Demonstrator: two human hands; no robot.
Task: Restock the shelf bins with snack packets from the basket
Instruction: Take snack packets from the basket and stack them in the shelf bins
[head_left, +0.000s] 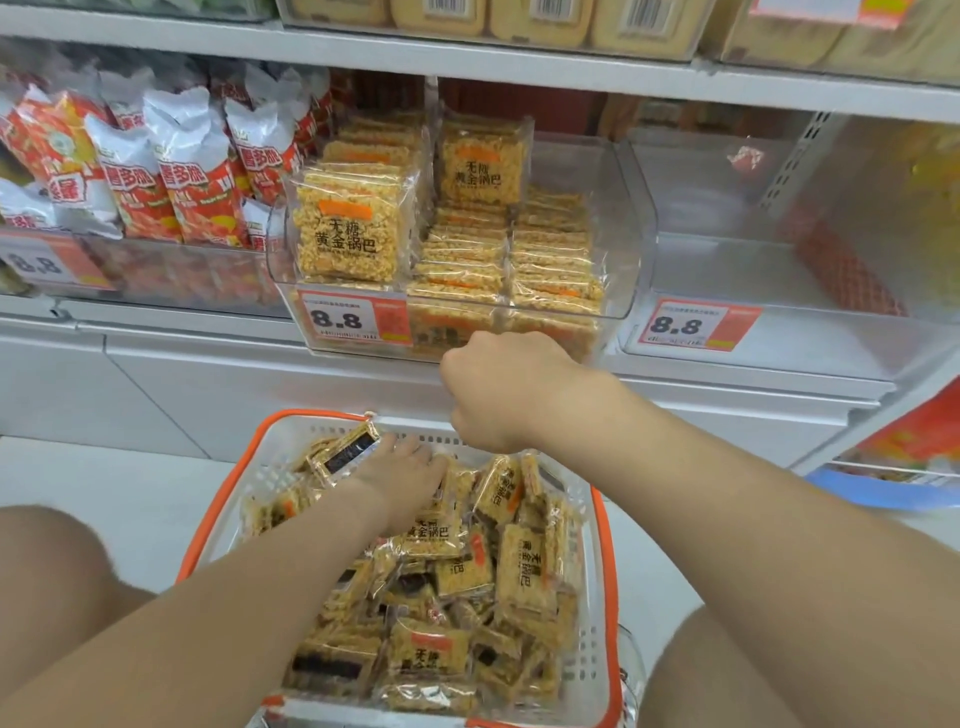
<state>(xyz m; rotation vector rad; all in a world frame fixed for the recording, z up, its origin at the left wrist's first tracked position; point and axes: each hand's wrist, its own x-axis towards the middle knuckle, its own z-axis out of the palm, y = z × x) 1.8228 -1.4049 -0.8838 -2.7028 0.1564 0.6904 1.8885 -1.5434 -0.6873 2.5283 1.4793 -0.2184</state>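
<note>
Orange-rimmed basket sits low, heaped with snack packets lying at every angle. Left grip rests flat on the far pile, fingers straight, holding nothing yet. It is the nearer one. Right grip hovers curled just before the clear bin front — whether it holds anything, I cannot tell. From the pile the bin lies straight ahead and up — its 2 right-hand rows look low.
</note>
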